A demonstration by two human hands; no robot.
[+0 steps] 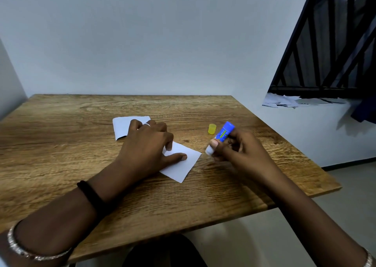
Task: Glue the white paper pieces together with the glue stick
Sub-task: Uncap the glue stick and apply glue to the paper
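Left hand [146,146] loose, thumb on white paper [181,169]; right hand [238,153] tight around tilted glue stick [223,133].

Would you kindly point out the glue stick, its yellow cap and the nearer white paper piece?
glue stick [224,132], head view, on its blue barrel, upper half.
yellow cap [212,129], head view, middle of its side.
nearer white paper piece [183,169], head view, bare area toward its near corner.
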